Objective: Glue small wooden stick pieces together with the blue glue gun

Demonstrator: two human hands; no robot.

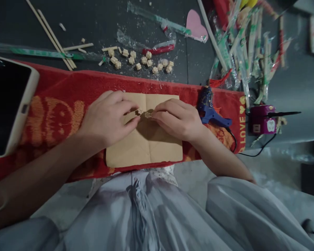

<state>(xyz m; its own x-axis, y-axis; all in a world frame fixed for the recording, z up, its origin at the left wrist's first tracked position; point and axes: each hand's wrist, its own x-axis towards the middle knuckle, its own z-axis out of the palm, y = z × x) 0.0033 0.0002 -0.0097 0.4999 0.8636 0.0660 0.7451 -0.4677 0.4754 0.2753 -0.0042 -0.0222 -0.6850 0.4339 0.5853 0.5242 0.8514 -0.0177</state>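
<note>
My left hand point(110, 116) pinches a small pale flower-shaped piece point(139, 112) between thumb and fingertips. A second piece of the same kind point(148, 114) sits in the fingertips of my right hand point(176, 118), close beside the first; I cannot tell whether the two touch. Both hands are over a creased sheet of brown paper point(146, 153), which lies on a red towel point(94, 82). Beyond the towel, several similar pale pieces point(149, 62) are scattered on the dark table. A blue glue gun point(211, 113) rests to the right of my right hand.
A phone point(9, 104) lies at the left. Thin wooden sticks point(53, 36) and a green-marked plastic sleeve point(42, 52) are at the back left. Wrapped stick bundles point(247, 45) crowd the back right, near a pink paper heart point(195, 25). A purple box point(262, 120) stands by the cord.
</note>
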